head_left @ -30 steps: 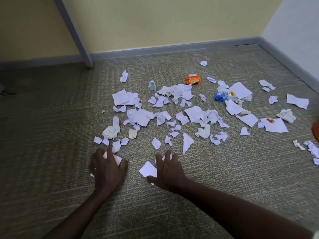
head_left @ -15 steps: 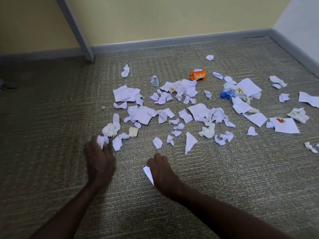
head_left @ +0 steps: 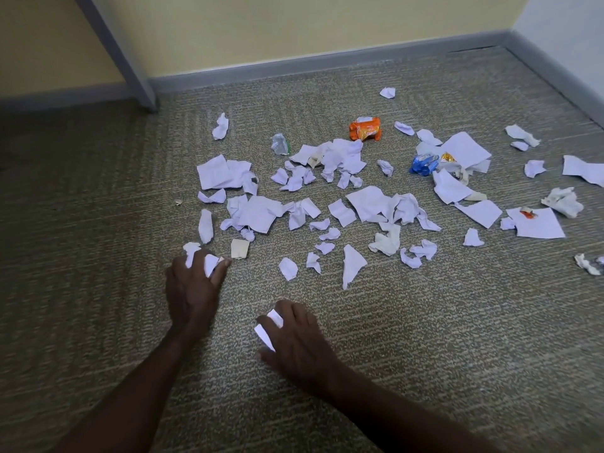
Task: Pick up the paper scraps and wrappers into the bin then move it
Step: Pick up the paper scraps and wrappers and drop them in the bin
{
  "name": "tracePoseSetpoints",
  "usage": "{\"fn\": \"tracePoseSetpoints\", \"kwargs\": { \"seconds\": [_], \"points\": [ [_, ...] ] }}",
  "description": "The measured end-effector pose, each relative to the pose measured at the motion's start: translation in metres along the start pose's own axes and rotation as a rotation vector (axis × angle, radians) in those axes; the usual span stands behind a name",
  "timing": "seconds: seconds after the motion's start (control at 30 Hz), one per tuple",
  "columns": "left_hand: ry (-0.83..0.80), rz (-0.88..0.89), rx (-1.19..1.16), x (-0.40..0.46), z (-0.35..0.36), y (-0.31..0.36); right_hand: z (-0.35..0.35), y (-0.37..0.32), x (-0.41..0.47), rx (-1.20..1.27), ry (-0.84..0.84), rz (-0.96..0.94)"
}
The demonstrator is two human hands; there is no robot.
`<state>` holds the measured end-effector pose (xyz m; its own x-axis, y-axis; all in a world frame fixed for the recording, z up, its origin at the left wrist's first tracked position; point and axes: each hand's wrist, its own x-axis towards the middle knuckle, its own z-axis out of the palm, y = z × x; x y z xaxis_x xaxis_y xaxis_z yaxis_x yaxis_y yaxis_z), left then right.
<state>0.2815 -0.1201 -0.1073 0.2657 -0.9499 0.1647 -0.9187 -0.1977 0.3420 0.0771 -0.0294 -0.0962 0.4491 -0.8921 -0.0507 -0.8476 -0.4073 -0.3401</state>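
Several white paper scraps (head_left: 366, 204) lie scattered over the carpet, with an orange wrapper (head_left: 365, 128), a blue wrapper (head_left: 424, 164) and a silver-green wrapper (head_left: 280, 144) among them. My left hand (head_left: 192, 286) rests at the near left edge of the litter, its fingers closed around crumpled white scraps (head_left: 209, 261). My right hand (head_left: 294, 338) lies lower on the carpet, gripping a flat white paper piece (head_left: 266, 331) that shows between the fingers. No bin is in view.
Patterned grey-beige carpet (head_left: 425, 338) covers the floor. A yellow wall with a grey baseboard (head_left: 327, 65) runs along the back. A grey slanted post (head_left: 130, 70) meets the floor at the back left. A white wall (head_left: 572, 31) closes the right side.
Both hands went from spread flat over scraps to closed around them. The left hand gathered crumpled pieces near the pile's edge; the right hand took hold of the flat white piece.
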Motion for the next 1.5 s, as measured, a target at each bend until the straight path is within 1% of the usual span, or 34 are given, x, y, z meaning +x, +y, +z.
{"fn": "tracePoseSetpoints", "kwargs": {
  "seconds": [0.07,0.17,0.27,0.33,0.43,0.5,0.57,0.63,0.7,0.77,0.8,0.83,0.93,1.0,1.07,1.13,1.3,1.4,1.5],
  "points": [
    [-0.049,0.015,-0.021,-0.006,-0.005,0.003,0.007,0.001,-0.003,-0.002,0.048,-0.004],
    [-0.079,0.096,-0.034,-0.015,-0.008,0.004,0.011,0.004,-0.01,0.045,0.104,-0.074],
    [-0.154,0.089,-0.055,-0.016,-0.01,0.001,0.002,0.004,-0.013,0.103,0.205,-0.111],
    [-0.161,0.078,-0.139,-0.018,-0.01,0.001,-0.002,0.003,-0.015,0.17,0.185,-0.095],
    [-0.108,0.003,-0.319,-0.026,-0.015,0.012,-0.002,0.012,-0.014,0.323,0.142,0.059],
    [-0.096,-0.031,-0.375,-0.031,-0.018,0.022,-0.009,0.024,-0.006,0.325,0.165,0.148],
    [-0.104,-0.03,-0.405,-0.035,-0.019,0.033,-0.032,0.036,0.004,0.294,0.251,0.207],
    [-0.095,-0.025,-0.436,-0.038,-0.019,0.042,-0.057,0.053,0.013,0.259,0.375,0.265],
    [-0.084,-0.028,-0.469,-0.04,-0.018,0.05,-0.079,0.075,0.016,0.275,0.487,0.333],
    [-0.093,-0.016,-0.504,-0.041,-0.017,0.058,-0.089,0.101,0.018,0.245,0.531,0.437],
    [-0.092,0.003,-0.513,-0.042,-0.018,0.062,-0.089,0.112,0.02,0.197,0.507,0.47],
    [-0.089,0.022,-0.52,-0.042,-0.019,0.066,-0.087,0.121,0.022,0.169,0.441,0.495],
    [-0.078,0.081,-0.53,-0.04,-0.024,0.078,-0.073,0.125,0.024,0.223,0.147,0.586],
    [-0.07,0.117,-0.533,-0.037,-0.029,0.084,-0.059,0.119,0.022,0.127,0.041,0.546],
    [-0.072,0.121,-0.55,-0.034,-0.034,0.089,-0.049,0.115,0.02,-0.026,0.039,0.466],
    [-0.082,0.126,-0.564,-0.031,-0.037,0.093,-0.047,0.112,0.021,-0.052,0.056,0.424],
    [-0.092,0.158,-0.552,-0.027,-0.036,0.101,-0.047,0.116,0.031,0.122,0.056,0.452],
    [-0.102,0.184,-0.576,-0.03,-0.036,0.107,-0.054,0.112,0.036,0.332,0.099,0.489],
    [-0.127,0.188,-0.615,-0.031,-0.038,0.112,-0.058,0.108,0.037,0.54,0.184,0.609]
  ]
}}
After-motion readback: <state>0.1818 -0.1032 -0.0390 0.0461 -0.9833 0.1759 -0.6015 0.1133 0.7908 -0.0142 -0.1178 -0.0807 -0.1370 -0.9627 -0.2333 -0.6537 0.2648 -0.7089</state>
